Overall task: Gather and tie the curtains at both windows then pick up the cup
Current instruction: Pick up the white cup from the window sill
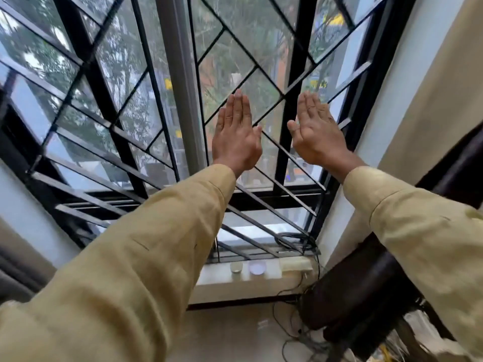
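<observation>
Tan left sleeve (130, 257) fills the foreground, low and left of the window grille (109, 100), and at the far left edge, below the grille's corner, there are grey-brown curtain folds (15, 259). Up the arm we go: the left hand (236, 134) is raised flat in front of the grille's middle, back toward us, fingers straight and together, holding nothing. Below the grille, on the white sill (217, 280), there's the cup (236, 267), small and pale, standing upright, well apart from both hands. Just right of it lies a round pale disc (257, 267), then a white power strip (296, 265) under the grille's lower right corner, with dark cables (292, 309) trailing beneath. Right hand (317, 134) now, level with the left one before the grille, fingers straight, thumb out, nothing in it. Right of the grille a dark brown drape (379, 283) runs diagonally, a beige curtain (431, 87) hangs beside the frame, and the right sleeve (418, 223) crosses in front of both.
</observation>
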